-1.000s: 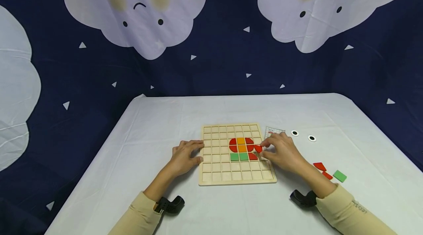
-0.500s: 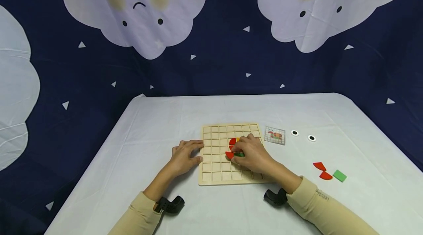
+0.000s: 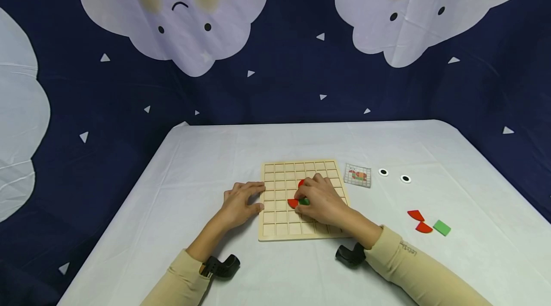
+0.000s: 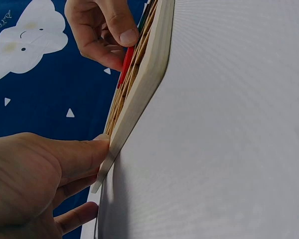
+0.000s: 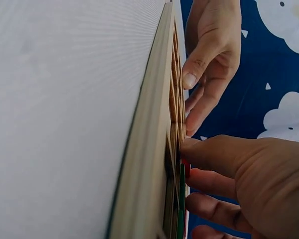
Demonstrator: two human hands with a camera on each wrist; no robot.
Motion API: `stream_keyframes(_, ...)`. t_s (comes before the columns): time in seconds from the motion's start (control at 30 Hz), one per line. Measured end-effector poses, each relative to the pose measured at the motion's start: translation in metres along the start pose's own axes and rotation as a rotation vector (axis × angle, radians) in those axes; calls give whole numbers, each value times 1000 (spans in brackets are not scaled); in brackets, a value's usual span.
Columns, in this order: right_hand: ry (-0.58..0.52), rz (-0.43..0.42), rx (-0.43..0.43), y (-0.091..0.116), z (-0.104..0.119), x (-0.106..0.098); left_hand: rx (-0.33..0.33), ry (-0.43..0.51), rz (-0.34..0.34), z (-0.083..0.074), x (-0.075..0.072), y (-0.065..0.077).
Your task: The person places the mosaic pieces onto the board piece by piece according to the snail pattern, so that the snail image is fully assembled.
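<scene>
Bkgd: navy cloud-print cloth (image 3: 275,93), white-covered table (image 3: 206,167) in front. Wooden grid board (image 3: 275,229) flat on it. Red pc (image 3: 292,203), quarter-round, on board, a bit L of its middle. R hand (image 3: 320,200) is by far the nearer: comes in from R, thumb + finger pinching red pc nr its R end, pc poking out L of fingertips. L hand (image 3: 241,203) on the other side, apart, bare cells btwn; red pc approx level w/ its thumb. Long axis looks approx side to side, aimed at L hand; rounded edge seems to face L + toward person. Green tile (image 3: 304,201) just R of pc, partly hidden by R fingers. Pc seated in cell or up on ridges: can't tell. L hand: thumb + fingers spread apart along board's L edge, touching, nothing pinched; prob. steadying. Picture card (image 3: 358,176) off board, to R.
</scene>
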State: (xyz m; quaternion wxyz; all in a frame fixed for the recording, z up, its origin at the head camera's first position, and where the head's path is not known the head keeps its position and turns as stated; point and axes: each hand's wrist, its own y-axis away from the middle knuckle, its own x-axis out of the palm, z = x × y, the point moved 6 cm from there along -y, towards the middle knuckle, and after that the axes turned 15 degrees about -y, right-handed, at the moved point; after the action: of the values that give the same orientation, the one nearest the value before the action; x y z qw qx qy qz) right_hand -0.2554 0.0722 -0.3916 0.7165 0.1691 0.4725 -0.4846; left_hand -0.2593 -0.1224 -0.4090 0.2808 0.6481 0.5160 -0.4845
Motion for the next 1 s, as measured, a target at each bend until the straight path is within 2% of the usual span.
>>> stream_keyframes(0.3, -1, -26, -13, 1, -1, -4, -2, 11, 1, -1, -1, 0)
stream_keyframes(0.53, -31, -57, 3, 11, -7, -22, 3, 2, -4, -2, -1, 0)
stream_keyframes(0.73, -27, -128, 28, 32, -28, -47, 0, 9, -4, -2, -1, 0)
stream_keyframes(1.0, 2, -224, 86, 73, -61, -83, 1, 6, 1, 0, 0, 0)
